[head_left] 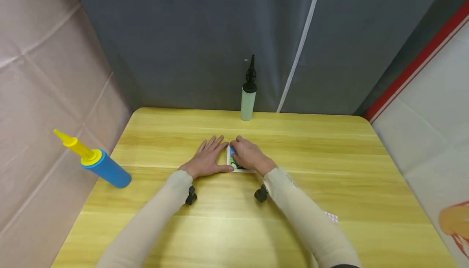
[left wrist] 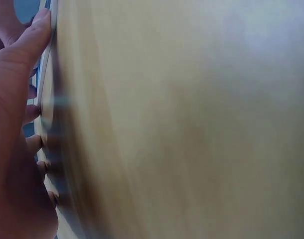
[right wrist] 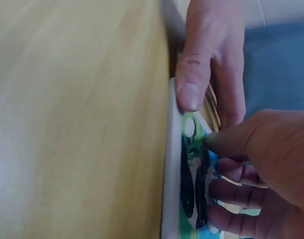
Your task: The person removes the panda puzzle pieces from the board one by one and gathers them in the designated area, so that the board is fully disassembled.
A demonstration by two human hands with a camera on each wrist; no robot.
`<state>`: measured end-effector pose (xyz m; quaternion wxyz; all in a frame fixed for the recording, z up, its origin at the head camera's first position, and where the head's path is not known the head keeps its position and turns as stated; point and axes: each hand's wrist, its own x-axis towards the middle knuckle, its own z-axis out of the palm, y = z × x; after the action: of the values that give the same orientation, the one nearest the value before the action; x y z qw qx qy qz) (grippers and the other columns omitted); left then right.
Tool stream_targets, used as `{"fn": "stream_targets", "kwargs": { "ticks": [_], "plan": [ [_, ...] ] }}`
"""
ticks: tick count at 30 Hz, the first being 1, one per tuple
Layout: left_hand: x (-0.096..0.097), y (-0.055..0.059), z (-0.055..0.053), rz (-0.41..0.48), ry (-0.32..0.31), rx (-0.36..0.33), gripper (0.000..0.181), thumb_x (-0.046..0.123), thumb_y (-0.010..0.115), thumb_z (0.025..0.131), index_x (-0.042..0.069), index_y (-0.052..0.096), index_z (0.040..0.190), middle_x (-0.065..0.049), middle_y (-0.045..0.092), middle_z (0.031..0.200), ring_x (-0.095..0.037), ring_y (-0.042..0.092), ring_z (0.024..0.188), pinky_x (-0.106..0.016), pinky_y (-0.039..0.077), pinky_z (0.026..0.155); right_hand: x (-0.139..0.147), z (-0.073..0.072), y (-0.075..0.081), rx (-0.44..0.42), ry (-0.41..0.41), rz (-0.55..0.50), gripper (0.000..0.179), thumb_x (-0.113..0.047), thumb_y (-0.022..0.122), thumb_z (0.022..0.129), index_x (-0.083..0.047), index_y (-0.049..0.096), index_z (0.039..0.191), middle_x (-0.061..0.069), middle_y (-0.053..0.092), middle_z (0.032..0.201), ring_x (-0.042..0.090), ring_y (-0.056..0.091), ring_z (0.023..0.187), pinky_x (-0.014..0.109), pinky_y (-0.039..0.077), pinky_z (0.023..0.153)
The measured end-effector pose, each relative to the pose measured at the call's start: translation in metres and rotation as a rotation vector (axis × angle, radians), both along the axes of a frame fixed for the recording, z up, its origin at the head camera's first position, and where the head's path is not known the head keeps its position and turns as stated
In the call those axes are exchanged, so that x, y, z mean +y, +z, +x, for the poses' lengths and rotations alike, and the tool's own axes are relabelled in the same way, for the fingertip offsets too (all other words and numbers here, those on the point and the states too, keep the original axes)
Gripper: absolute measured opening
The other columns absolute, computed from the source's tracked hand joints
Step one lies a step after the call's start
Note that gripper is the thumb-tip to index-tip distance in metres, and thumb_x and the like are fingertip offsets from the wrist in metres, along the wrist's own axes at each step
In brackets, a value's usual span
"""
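A small picture panel with a white frame lies flat on the table. Black, white, green and blue shapes of its picture show in the right wrist view. My left hand lies palm down at the panel's left side, fingers spread and straight, the thumb touching the near left corner. Over the panel, my right hand has bent fingers, with thumb and fingertips touching the picture. It covers much of the panel, and whether it pinches a loose part is hidden.
A pale green hand pump with a black top stands at the table's back edge. To the left stands a blue hand pump with a yellow nozzle. Part of a pink-and-white patterned item shows beside my right sleeve on the wooden table.
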<state>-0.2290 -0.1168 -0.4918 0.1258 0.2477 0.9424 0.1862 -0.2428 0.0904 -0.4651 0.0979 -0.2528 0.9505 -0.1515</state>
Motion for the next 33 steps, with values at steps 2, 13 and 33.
{"fn": "stream_targets", "kwargs": {
  "ticks": [2, 13, 33],
  "plan": [
    [0.002, 0.0, -0.001, -0.005, 0.0, 0.001, 0.101, 0.072, 0.064, 0.095, 0.018, 0.025, 0.171, -0.01, 0.007, 0.183, -0.037, 0.001, 0.17, -0.063, 0.002, 0.137, 0.0, -0.002, 0.002, -0.018, -0.003, 0.003, 0.039, -0.021, 0.065, 0.107, -0.004, 0.062, 0.143, 0.013, 0.064, 0.128, 0.024, 0.066, 0.106, 0.044, 0.061, 0.098],
    [0.004, 0.002, -0.001, -0.03, 0.001, 0.002, 0.102, 0.071, 0.064, 0.096, 0.014, 0.025, 0.171, -0.01, 0.006, 0.183, -0.036, 0.0, 0.17, -0.063, 0.002, 0.137, 0.004, -0.009, 0.005, -0.1, -0.052, -0.078, 0.035, -0.021, 0.07, 0.104, -0.011, 0.061, 0.136, 0.012, 0.056, 0.128, 0.023, 0.061, 0.102, 0.044, 0.059, 0.097],
    [0.006, -0.002, -0.001, -0.028, 0.007, -0.002, 0.103, 0.073, 0.063, 0.096, 0.014, 0.025, 0.171, -0.009, 0.006, 0.183, -0.035, 0.001, 0.17, -0.061, 0.001, 0.137, 0.005, -0.008, -0.004, -0.119, -0.074, -0.304, 0.021, -0.012, 0.063, 0.108, -0.007, 0.06, 0.128, 0.012, 0.066, 0.123, 0.025, 0.065, 0.105, 0.045, 0.058, 0.099]
  ]
}}
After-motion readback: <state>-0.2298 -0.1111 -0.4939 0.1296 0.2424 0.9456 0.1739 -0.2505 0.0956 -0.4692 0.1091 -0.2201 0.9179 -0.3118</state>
